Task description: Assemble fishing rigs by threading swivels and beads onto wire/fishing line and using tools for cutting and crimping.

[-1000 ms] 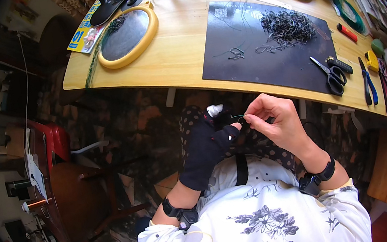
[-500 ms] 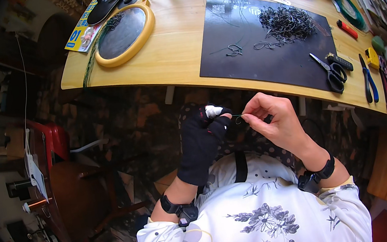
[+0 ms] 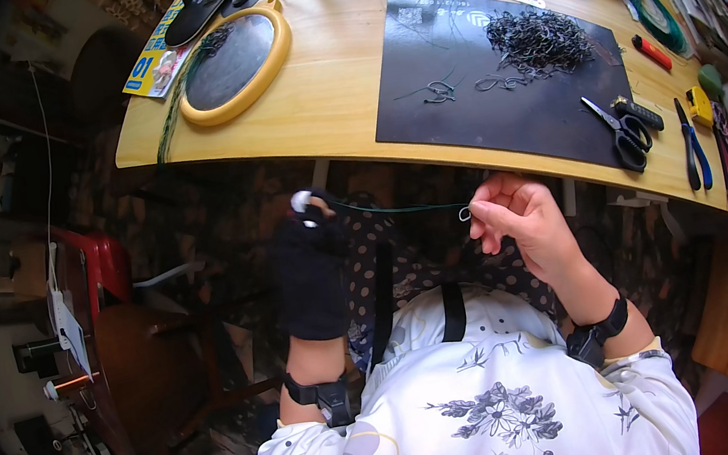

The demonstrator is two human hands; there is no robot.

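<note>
A thin green line (image 3: 399, 210) runs taut between my two hands over my lap. My left hand (image 3: 307, 255), in a black glove with white wrapping at a fingertip, is closed on the line's left end. Between thumb and forefinger my right hand (image 3: 523, 218) pinches a small fish hook (image 3: 465, 213) at the line's other end; its bend shows below the fingertips. On the dark mat (image 3: 462, 128) lies a heap of dark fish hooks (image 3: 541, 44). A few hooks with green line (image 3: 439, 92) lie left of it.
The table's front edge is just beyond my hands. Scissors (image 3: 626, 136), pliers (image 3: 693, 145) and a red lighter (image 3: 652, 52) lie at the right. A yellow-rimmed round tray (image 3: 281, 51) with green lines stands at the left. A wooden chair (image 3: 154, 362) is on my left.
My left hand has moved left and a little away from me, stretching out the green line. The right hand has shifted slightly right, still pinching the hook.
</note>
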